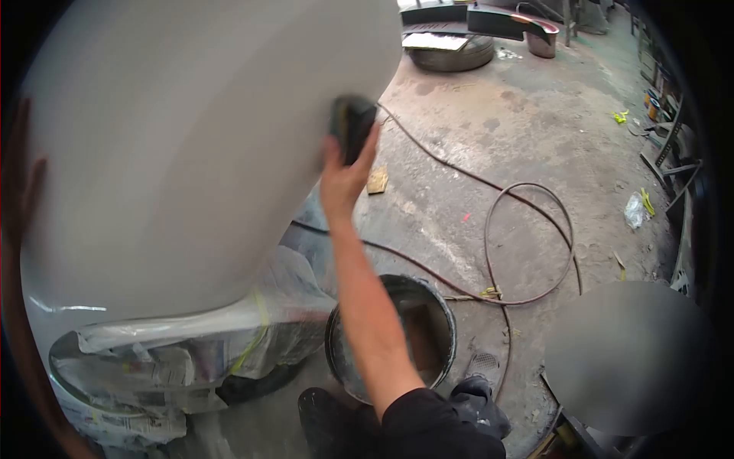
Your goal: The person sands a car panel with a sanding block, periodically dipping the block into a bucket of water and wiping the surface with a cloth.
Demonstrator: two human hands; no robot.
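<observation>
My right hand (348, 180) is closed around a dark block, seemingly a sanding block (355, 126), at the right edge of a large pale grey car panel (176, 153). Slight blur covers the block, so its face against the panel is hard to make out. At the far left, my left hand (29, 191) lies against the panel with its fingers apart, partly lost in the dark border of the view. Below the panel, plastic film and newspaper masking (183, 344) cover part of the car. Under my right forearm stands a round black bucket (451, 329).
A hose (567, 222) loops across the concrete floor (451, 229). Farther back are a tyre (451, 57) with a dark part on it and a reddish bucket (543, 42). Metal racks (673, 145) line the right side. A blurred round patch covers the lower right.
</observation>
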